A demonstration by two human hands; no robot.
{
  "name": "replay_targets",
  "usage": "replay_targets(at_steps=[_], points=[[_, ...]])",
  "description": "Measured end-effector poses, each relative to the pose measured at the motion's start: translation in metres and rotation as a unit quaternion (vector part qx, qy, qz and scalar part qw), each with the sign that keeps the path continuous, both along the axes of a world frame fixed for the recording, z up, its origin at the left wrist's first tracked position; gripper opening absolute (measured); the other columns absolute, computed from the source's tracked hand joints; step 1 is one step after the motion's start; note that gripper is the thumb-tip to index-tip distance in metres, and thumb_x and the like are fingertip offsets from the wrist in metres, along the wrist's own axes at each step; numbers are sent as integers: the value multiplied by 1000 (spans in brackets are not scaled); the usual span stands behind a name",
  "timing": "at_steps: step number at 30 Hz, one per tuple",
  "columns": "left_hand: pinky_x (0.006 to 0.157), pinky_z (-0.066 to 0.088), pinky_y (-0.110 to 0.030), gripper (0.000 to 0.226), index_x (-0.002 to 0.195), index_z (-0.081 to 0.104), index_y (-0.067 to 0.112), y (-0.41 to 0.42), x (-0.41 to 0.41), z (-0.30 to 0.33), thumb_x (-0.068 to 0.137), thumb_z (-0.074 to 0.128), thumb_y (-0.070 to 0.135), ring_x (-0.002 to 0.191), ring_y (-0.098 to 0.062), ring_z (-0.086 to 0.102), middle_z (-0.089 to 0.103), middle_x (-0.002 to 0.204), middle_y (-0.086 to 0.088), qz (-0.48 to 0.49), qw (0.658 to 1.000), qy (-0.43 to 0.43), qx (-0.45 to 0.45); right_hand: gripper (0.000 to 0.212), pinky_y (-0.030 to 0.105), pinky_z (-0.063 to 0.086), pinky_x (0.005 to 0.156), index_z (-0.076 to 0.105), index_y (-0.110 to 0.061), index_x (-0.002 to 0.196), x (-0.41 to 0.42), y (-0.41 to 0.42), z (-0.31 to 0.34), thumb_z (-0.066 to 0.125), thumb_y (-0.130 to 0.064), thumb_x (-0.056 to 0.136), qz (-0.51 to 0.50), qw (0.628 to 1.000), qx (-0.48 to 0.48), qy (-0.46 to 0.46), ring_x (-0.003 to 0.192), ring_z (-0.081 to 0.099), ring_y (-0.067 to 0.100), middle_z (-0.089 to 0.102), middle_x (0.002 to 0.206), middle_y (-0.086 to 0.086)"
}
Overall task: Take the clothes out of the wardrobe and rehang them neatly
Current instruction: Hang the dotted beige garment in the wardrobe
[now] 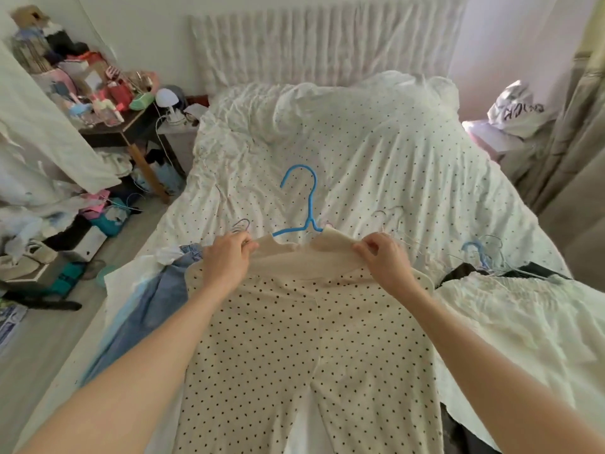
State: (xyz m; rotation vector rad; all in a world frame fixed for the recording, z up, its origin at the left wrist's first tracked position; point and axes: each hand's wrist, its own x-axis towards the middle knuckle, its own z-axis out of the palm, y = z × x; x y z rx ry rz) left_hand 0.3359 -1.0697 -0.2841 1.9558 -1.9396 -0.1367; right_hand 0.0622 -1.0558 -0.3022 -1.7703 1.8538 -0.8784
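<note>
Cream trousers with dark polka dots point(294, 339) lie flat on the bed, legs toward me. My left hand point(226, 260) pinches the left end of their plain cream waistband point(294, 253), and my right hand point(383, 257) pinches the right end. A blue plastic hanger point(309, 204) lies on the dotted white bedsheet point(376, 165) just beyond the waistband, hook pointing away from me; its lower bar is hidden under the fabric.
Blue jeans point(157, 299) lie to the left of the trousers, a white crinkled garment point(523, 322) to the right with more hangers point(474, 250) and dark cloth beside it. A cluttered side table point(124, 126) and piles on the floor line the left. Curtains hang at right.
</note>
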Motion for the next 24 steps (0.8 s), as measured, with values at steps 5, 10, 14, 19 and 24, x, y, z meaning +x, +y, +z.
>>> replay_targets(at_steps=[5, 10, 14, 19, 24], points=[[77, 32, -36, 24, 94, 63, 18, -59, -9, -79, 94, 49, 37, 96, -26, 55, 63, 92, -1, -7, 994, -31, 102, 20, 28, 40, 73, 65, -6, 97, -13, -51, -78, 54, -22, 92, 15, 996, 82, 29, 83, 53, 17, 62, 92, 4], [77, 34, -36, 22, 98, 63, 20, -107, -15, -155, 95, 47, 36, 100, -26, 53, 63, 99, -3, -7, 984, -52, 170, 20, 28, 36, 69, 64, -8, 100, -15, -86, -148, 51, -22, 94, 8, 988, 146, 45, 85, 52, 19, 60, 96, 5], [74, 35, -37, 19, 97, 61, 18, -119, -22, -202, 96, 46, 29, 98, -26, 53, 62, 98, -4, -25, 976, -57, 210, 25, 30, 36, 67, 63, -7, 101, -19, -100, -195, 46, -24, 96, 20, 977, 194, 88, 90, 54, 24, 60, 94, 8], [76, 36, -36, 22, 106, 59, 20, -123, -17, -231, 97, 40, 23, 105, -27, 52, 61, 108, -4, -47, 963, -50, 262, 26, 34, 41, 77, 64, -9, 107, -18, -104, -221, 43, -21, 96, 16, 969, 219, 117, 95, 54, 25, 61, 99, 9], [93, 38, -37, 36, 131, 50, 24, -115, -18, -224, 96, 41, 23, 119, -23, 47, 52, 130, -3, -94, 949, -80, 289, 28, 38, 42, 88, 61, -9, 116, -9, -107, -210, 50, -24, 95, 65, 973, 172, 140, 107, 52, 29, 62, 109, 8]])
